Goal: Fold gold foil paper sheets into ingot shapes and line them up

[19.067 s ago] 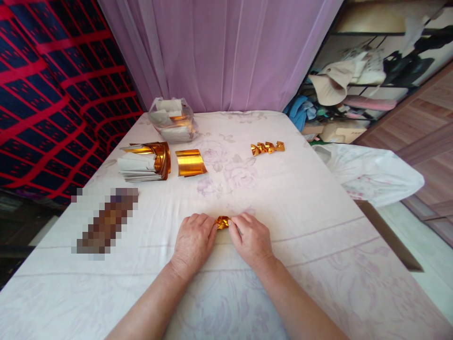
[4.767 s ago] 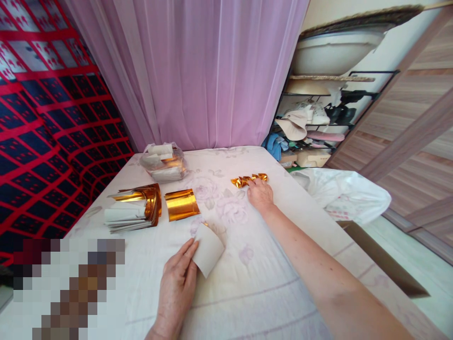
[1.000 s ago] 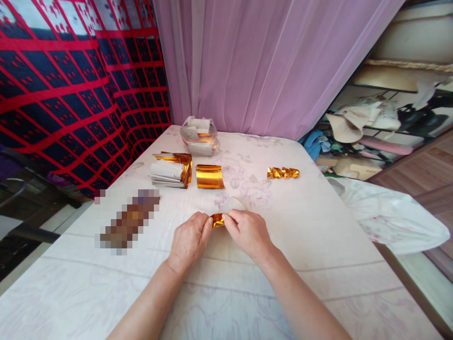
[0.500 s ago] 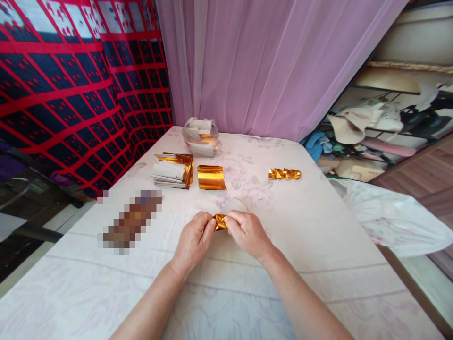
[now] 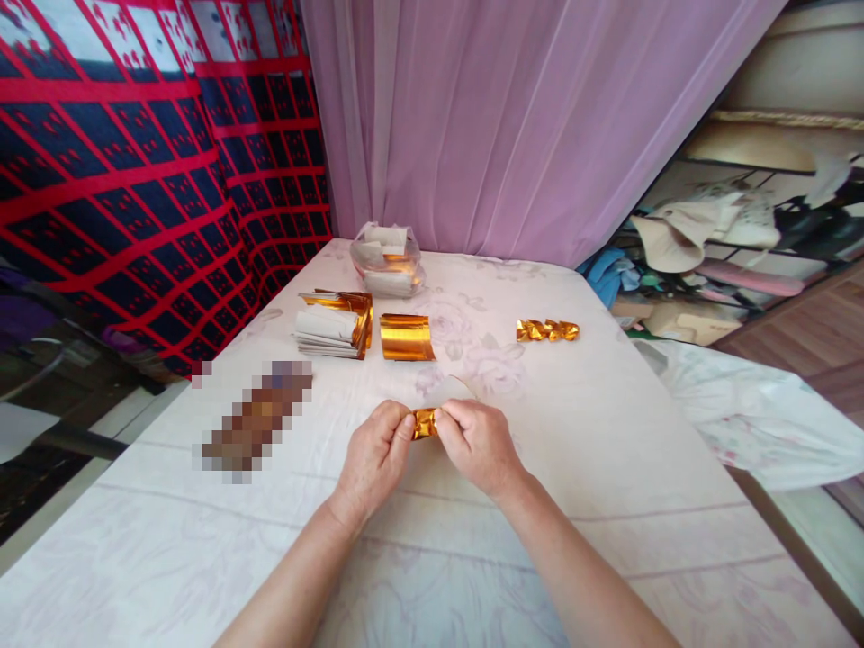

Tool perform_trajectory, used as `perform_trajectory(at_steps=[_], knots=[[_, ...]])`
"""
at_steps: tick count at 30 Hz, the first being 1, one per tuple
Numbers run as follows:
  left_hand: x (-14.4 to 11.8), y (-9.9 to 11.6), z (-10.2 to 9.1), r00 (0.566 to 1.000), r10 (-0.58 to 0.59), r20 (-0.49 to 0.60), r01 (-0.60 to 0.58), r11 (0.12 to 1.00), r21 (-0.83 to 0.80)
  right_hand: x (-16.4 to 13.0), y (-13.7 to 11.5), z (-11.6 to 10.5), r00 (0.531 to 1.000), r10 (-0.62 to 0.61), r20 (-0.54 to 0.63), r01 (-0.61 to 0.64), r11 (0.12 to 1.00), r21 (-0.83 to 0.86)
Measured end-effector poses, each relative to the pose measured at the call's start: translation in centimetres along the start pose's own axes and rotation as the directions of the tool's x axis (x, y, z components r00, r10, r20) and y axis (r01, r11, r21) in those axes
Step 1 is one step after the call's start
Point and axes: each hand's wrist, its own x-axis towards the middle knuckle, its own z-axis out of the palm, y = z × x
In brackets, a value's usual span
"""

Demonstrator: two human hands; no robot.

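Observation:
My left hand [image 5: 379,448] and my right hand [image 5: 481,445] are close together over the middle of the table. Both pinch a small folded piece of gold foil paper [image 5: 425,423], one at each end, with thumbs on the near side. A pale curved edge shows just behind my right hand; whether it belongs to the held paper I cannot tell. Beyond my hands lies a curled stack of gold foil sheets [image 5: 406,338]. Left of it is a thicker stack of foil paper [image 5: 328,331], its white backs showing. A row of folded gold foil pieces [image 5: 547,331] sits to the right.
A clear plastic bag [image 5: 387,261] of more foil paper stands at the table's far edge. A pixelated brown item [image 5: 260,418] lies on the left. The floral tablecloth [image 5: 607,450] covers the table. Purple curtain [image 5: 499,126] hangs behind; shelves with hats [image 5: 665,238] are at right.
The held foil paper shows different creases between my thumbs, its middle looking flatter and squarer. Both hands keep their pinch. The whole view has shifted slightly.

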Motion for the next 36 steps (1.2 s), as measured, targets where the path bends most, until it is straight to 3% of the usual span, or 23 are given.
perform_trajectory(at_steps=[3,7,12,17,28,32,36], knots=[[0.1,-0.2,0.0,1.000,-0.009,-0.022,0.009,1.000,0.021,-0.1,-0.4,-0.1,1.000,-0.028,-0.008,0.028,1.000,0.012],[0.0,-0.4,0.0,0.999,-0.024,-0.033,0.025,0.999,0.044,0.0,-0.8,-0.4,0.994,-0.053,0.097,0.040,0.991,0.124],[-0.1,-0.4,-0.1,1.000,0.009,0.006,-0.009,0.996,0.093,0.2,-0.6,-0.9,0.992,0.055,0.116,-0.066,0.993,0.094],[0.0,-0.8,-0.1,0.999,-0.012,-0.049,0.021,0.983,0.180,0.4,-0.3,-2.1,0.963,0.145,0.226,-0.162,0.985,0.055],[0.3,-1.9,0.5,0.997,-0.041,-0.063,0.047,0.994,0.101,0.2,0.4,-2.6,0.939,0.121,0.322,-0.153,0.985,0.076],[0.3,-2.1,0.5,0.996,-0.073,-0.050,0.075,0.997,0.032,0.4,0.9,-2.4,0.965,0.082,0.248,-0.113,0.987,0.114],[0.2,-2.7,0.6,0.989,-0.127,-0.079,0.130,0.991,0.025,0.9,4.2,-2.9,0.989,0.141,-0.035,-0.140,0.990,0.031]])
